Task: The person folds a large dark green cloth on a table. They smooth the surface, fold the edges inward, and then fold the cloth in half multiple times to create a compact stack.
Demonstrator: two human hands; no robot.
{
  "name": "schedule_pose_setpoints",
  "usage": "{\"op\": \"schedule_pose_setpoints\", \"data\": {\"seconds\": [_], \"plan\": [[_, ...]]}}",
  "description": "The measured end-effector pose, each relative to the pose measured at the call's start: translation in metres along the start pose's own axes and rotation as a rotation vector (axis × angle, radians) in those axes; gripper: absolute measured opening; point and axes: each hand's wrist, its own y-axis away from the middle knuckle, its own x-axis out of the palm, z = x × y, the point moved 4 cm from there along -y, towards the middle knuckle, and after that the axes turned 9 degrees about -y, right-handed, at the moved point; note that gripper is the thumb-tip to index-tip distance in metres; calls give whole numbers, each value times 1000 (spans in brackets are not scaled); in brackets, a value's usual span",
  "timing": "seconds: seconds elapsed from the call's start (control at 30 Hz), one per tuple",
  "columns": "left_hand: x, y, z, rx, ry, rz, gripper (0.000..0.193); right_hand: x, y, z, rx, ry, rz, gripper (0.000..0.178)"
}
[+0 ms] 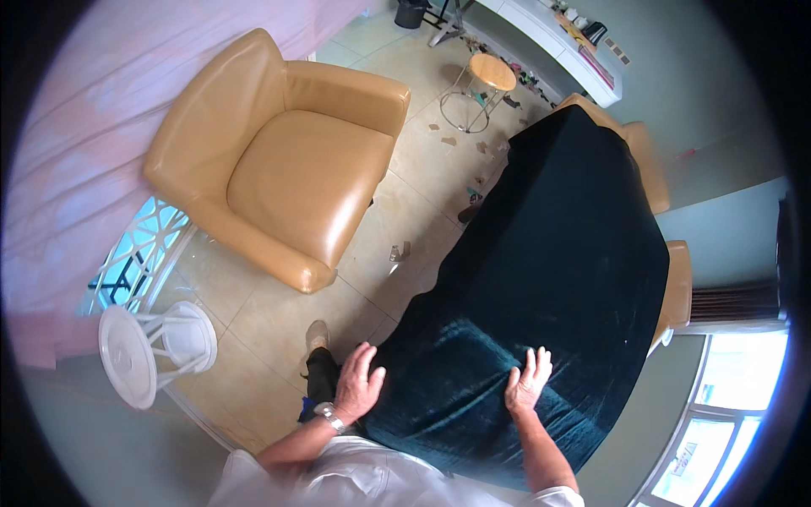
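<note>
White shirt front (372, 477) nearest; dark cloth (557, 228) spread, near end creased

Position: the dark cloth lies along the right half of the scene, running from the wearer's body to the far side, draped over a long piece that it hides. A tan armchair (296, 177) stands to the left, apart from it.

Hands: the right hand (528, 384) appears to rest on the near part of the cloth, fingers extended and slightly parted. The left hand (359, 387) is at the cloth's near left edge, fingers loosely straight; whether it touches the fabric cannot be told. Neither hand is closed around anything.

Progress: judged by the lay of the fabric, spreading appears largely complete. The far part hangs fairly smooth, with an uneven left edge. Creases and raised folds run across the near part, between and around the hands; this section appears unfinished.

Containers: a black bin (412, 13) stands on the far floor; its contents cannot be made out. A white desk (541, 34) at the far right carries several small items, including a black vessel (595, 33) whose inside is not visible.
</note>
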Motion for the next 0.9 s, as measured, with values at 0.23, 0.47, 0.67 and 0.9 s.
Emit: {"op": "schedule_pose_setpoints", "data": {"seconds": [0.23,0.47,0.67,0.9], "plan": [[1,-2,73,-55,94,365,44,-9,-20,25,188,50,207,66],[14,31,145,-203,-34,857,44,-9,-23,38,317,39,209,65],[14,32,157,-173,-43,976,46,-10,-20,40,333,39,187,63],[16,23,166,-204,-90,1015,45,-8,-20,35,310,35,154,63]]}}
